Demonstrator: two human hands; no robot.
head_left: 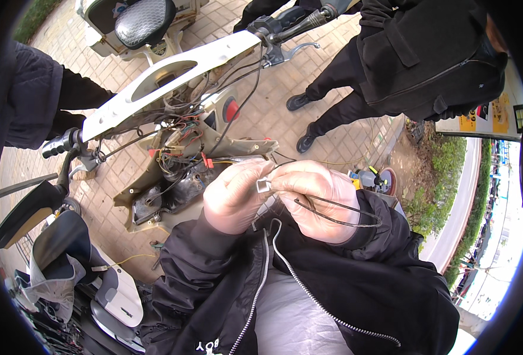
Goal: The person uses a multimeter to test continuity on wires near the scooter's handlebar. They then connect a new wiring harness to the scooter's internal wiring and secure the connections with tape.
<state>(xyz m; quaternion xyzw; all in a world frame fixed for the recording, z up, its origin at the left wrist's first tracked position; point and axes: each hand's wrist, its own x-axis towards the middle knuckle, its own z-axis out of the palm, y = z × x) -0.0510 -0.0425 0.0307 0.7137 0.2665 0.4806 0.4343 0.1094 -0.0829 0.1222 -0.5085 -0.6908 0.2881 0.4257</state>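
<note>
Both my hands are raised in front of my chest, fingertips close together. Between them sits a small white plastic connector (264, 186). My left hand (232, 198) pinches it from the left side. My right hand (317, 198) is closed on a thin black cable (362, 225), which loops out past the wrist; its link to the connector is hidden by my fingers. Just beyond is an opened scooter front: a white handlebar cover (217, 50), a beige body panel (246, 148) and a tangle of exposed wires (175, 142) with a red connector (207, 160).
A brake lever (300, 48) juts from the handlebar's far end. One person in black (421, 59) stands at the right, another person (21, 97) at the left. Behind is a scooter with a grey seat (145, 23). More scooters (116, 290) crowd the lower left; bushes (430, 183) line the right.
</note>
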